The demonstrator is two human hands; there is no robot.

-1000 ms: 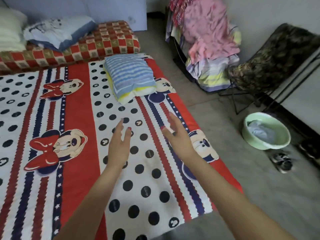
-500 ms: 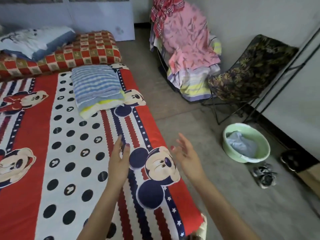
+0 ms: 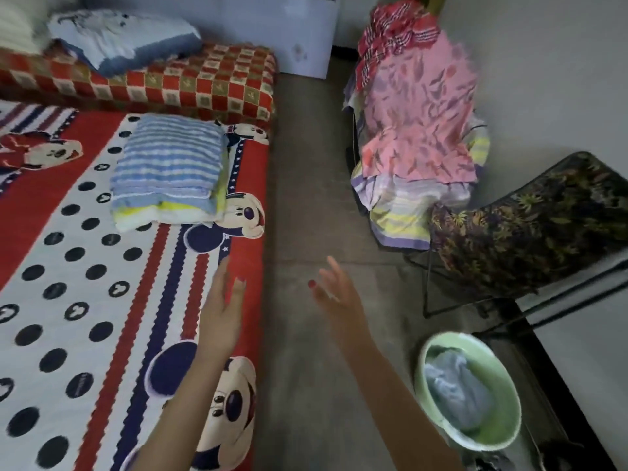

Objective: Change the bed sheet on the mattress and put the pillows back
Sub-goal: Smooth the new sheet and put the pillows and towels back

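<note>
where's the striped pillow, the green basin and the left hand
striped pillow (image 3: 168, 168): head view, on its blue-and-white striped top face
green basin (image 3: 509, 426): head view, on its bare inner wall at the right
left hand (image 3: 221, 314): head view, on the back of the hand

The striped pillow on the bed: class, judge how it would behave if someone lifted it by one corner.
The striped pillow looks soft and puffy, so it would probably sag rather than stay flat. It likely weighs little for its bulk. Lying flat on the sheet, it seems unlikely to roll; a push would probably slide or bunch it.
</note>
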